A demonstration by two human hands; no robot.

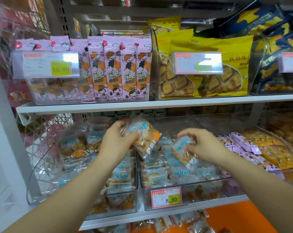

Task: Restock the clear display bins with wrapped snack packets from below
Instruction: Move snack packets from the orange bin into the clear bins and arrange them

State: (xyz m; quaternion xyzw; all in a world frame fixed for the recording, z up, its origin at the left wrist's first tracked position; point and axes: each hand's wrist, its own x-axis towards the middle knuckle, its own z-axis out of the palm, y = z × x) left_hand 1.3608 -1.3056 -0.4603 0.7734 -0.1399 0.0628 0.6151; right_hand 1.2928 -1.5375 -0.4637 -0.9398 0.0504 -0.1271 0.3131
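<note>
The left hand [116, 140] curls its fingers [136, 134] round 1 clear-wrapped blue-lettered snack packet [143, 137], above the wall between 2 clear plastic display bins [137, 174]. The right hand [203, 144] pinches a second packet [181, 146] over the right-hand bin's heap, behind the white shelf's [201, 208] front edge.

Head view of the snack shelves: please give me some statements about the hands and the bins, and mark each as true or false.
1. The left hand grips a clear-wrapped snack packet. True.
2. The right hand holds nothing. False: it holds a second packet above the lower bin.
3. The price tag on that bin reads 8.80. True.
4. The pink packets on the upper shelf lie flat. False: they stand upright in their bin.
</note>
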